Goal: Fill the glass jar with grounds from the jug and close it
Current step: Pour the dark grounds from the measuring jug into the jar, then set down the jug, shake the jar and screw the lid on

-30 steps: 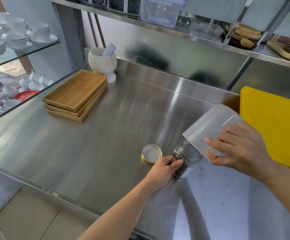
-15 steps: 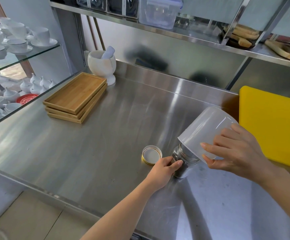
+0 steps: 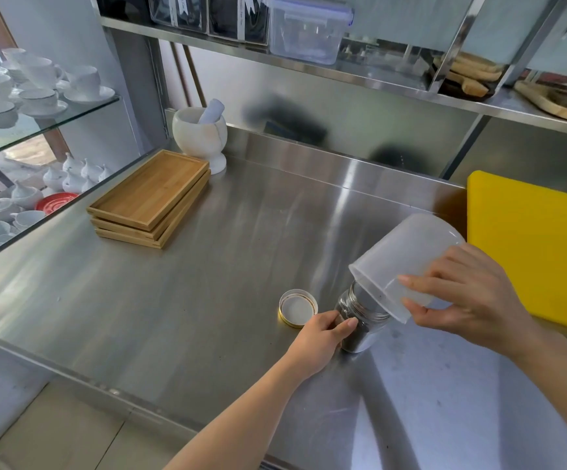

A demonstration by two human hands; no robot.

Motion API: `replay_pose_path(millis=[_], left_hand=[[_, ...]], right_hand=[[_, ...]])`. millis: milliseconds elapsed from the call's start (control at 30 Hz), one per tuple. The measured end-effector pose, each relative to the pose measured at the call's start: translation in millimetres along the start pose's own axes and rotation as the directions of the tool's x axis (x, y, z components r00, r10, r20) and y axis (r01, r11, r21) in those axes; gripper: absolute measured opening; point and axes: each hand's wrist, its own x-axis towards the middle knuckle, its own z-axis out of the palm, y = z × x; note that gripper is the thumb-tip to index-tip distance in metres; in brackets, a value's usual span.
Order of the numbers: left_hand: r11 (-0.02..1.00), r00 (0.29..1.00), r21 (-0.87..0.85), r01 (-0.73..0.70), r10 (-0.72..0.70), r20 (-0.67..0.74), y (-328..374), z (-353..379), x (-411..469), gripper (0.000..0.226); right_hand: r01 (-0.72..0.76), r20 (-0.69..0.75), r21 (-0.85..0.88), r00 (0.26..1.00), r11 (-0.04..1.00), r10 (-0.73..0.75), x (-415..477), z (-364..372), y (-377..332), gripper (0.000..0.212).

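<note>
Spanning the whole view, the brushed-steel counter point(image 3: 180, 286) is smooth, reflective and hard, so anything knocked on it would slide rather than catch. Against the right edge leans a flat yellow board point(image 3: 539, 245), matte and thick. Near the back left sits a stack of rectangular bamboo trays point(image 3: 150, 198) beside a white stone mortar point(image 3: 199, 137).

Next in size is the translucent plastic jug point(image 3: 400, 256), cylindrical and thin-walled, tipped steeply mouth-down with its rim over the mouth of the glass jar point(image 3: 360, 320). The right hand point(image 3: 465, 300) has its grip closed around the jug's lower wall. The left hand point(image 3: 322, 334) has its grip closed around the jar's side, steadying it upright on the counter near the front edge; dark grounds show inside.

The jug's mouth is much wider than the jar's, so grounds could spill past the rim onto the steel if the pour comes fast. A heavy rim could also tip the small jar should the left hold slacken.

Smallest, the round gold-edged lid point(image 3: 298, 307) lies upturned just beside the jar, not yet fitted.
</note>
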Motion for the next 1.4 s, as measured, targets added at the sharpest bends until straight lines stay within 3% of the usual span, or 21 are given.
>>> replay_pose_path(millis=[67, 133, 233, 333, 467, 533, 600, 867, 933, 1000, 1067, 1100, 1200, 1300, 1333, 1400], left_hand=[[1.000, 1.000, -0.013, -0.002, 0.002, 0.001, -0.1, 0.1, -0.1, 0.038], [1.000, 1.000, -0.019, -0.006, 0.006, 0.012, -0.6, -0.2, 0.3, 0.035], [1.000, 1.000, -0.017, -0.015, 0.015, 0.023, -1.9, -0.6, 1.3, 0.029], [1.000, 1.000, -0.015, -0.021, 0.021, 0.020, -2.9, -0.2, 2.1, 0.033], [0.999, 1.000, -0.023, -0.025, 0.025, 0.014, -4.1, 0.0, 3.2, 0.036], [0.999, 0.999, -0.035, -0.029, 0.030, 0.015, -3.4, 0.1, 3.1, 0.037], [0.999, 0.999, -0.035, -0.032, 0.033, 0.011, -2.9, 0.1, 2.5, 0.037], [0.999, 0.999, -0.020, -0.032, 0.032, -0.002, -3.3, 0.4, 2.7, 0.037], [0.999, 0.999, -0.028, -0.033, 0.033, 0.006, -2.6, 0.2, 2.3, 0.037], [0.999, 1.000, -0.046, -0.026, 0.026, 0.009, -1.8, 0.8, 2.4, 0.037], [0.999, 1.000, -0.047, -0.017, 0.018, 0.008, -0.8, 1.0, 2.9, 0.034], [0.999, 1.000, -0.042, -0.015, 0.015, 0.010, -0.7, 0.9, 3.4, 0.034], [1.000, 1.000, -0.020, -0.013, 0.013, 0.012, -1.2, -0.2, 4.7, 0.034], [1.000, 1.000, -0.016, -0.016, 0.016, 0.005, -0.9, 0.7, 3.1, 0.035], [1.000, 1.000, -0.019, -0.015, 0.015, -0.002, -0.7, 1.2, 2.8, 0.037], [1.000, 1.000, -0.015, -0.012, 0.011, -0.011, -0.1, 1.9, 2.7, 0.040]], right_hand=[[-0.180, -0.079, 0.125, 0.979, 0.976, 0.190, -3.5, 0.4, 0.8, 0.046], [-0.355, -0.148, 0.291, 0.901, 0.888, 0.408, -6.8, -0.5, 0.1, 0.043], [-0.555, -0.124, 0.572, 0.669, 0.604, 0.733, -18.3, 1.7, -1.0, 0.014], [-0.596, -0.027, 0.751, 0.402, 0.284, 0.915, -33.4, 14.5, 0.3, 0.018], [-0.552, 0.148, 0.822, -0.031, -0.140, 0.989, -58.1, 35.2, 1.5, 0.022], [-0.505, 0.222, 0.816, -0.177, -0.282, 0.959, -71.8, 45.5, 0.7, 0.021], [-0.450, 0.281, 0.810, -0.265, -0.376, 0.922, -83.0, 55.1, -1.3, 0.022], [-0.327, 0.406, 0.797, -0.333, -0.508, 0.851, -103.4, 68.8, -20.8, 0.012], [-0.305, 0.416, 0.796, -0.352, -0.523, 0.839, -107.9, 70.6, -24.7, 0.013], [-0.237, 0.514, 0.762, -0.343, -0.602, 0.786, -108.8, 72.8, -21.5, 0.025], [-0.263, 0.474, 0.784, -0.330, -0.562, 0.816, -119.2, 74.0, -22.7, 0.014], [-0.372, 0.426, 0.769, -0.309, -0.521, 0.850, -119.3, 72.2, -25.8, 0.005], [-0.470, 0.350, 0.747, -0.323, -0.470, 0.879, -120.2, 70.0, -26.6, 0.011], [-0.689, 0.052, 0.678, -0.299, -0.254, 0.953, -113.2, 67.3, -28.9, 0.020], [-0.729, -0.027, 0.662, -0.255, -0.174, 0.966, -108.2, 64.5, -30.2, 0.020], [-0.768, -0.115, 0.640, -0.090, 0.005, 0.989, -94.9, 58.1, -34.4, 0.017]])
